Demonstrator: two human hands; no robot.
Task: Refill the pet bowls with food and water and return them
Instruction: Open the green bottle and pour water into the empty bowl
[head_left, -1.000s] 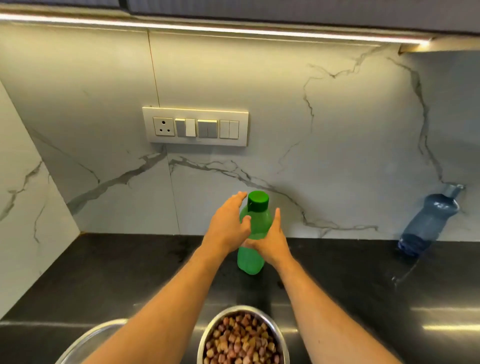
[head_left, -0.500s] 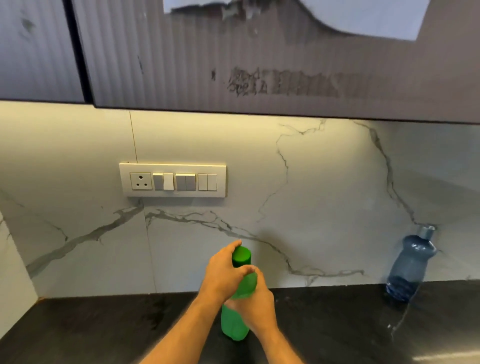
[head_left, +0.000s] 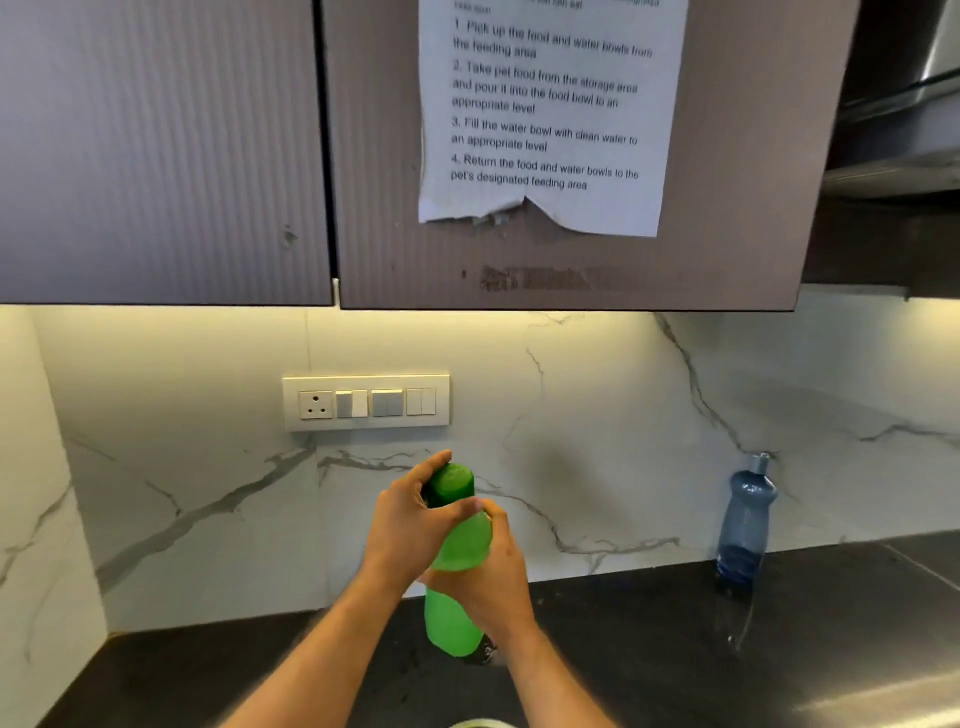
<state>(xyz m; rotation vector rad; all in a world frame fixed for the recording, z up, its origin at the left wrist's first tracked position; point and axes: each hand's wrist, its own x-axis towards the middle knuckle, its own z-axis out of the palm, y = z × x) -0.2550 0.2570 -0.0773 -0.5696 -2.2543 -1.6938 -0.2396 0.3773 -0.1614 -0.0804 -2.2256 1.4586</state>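
Note:
A green bottle (head_left: 451, 621) with a green cap (head_left: 453, 483) stands upright on the black counter (head_left: 649, 649), near the marble wall. My left hand (head_left: 402, 525) curls round the cap from the left. My right hand (head_left: 491, 571) grips the bottle's body just below the cap. Only a sliver of a bowl rim (head_left: 480, 723) shows at the bottom edge; the bowls are otherwise out of view.
A blue bottle (head_left: 745, 525) stands against the wall at the right. A switch panel (head_left: 366, 402) is on the wall above the green bottle. Overhead cabinets (head_left: 166, 156) carry a printed instruction sheet (head_left: 545, 114). A side wall closes off the left.
My view has tilted upward, so the bowls dropped out of sight and the cabinets appeared. My left hand went from beside the bottle onto its cap; my right hand closed on the body.

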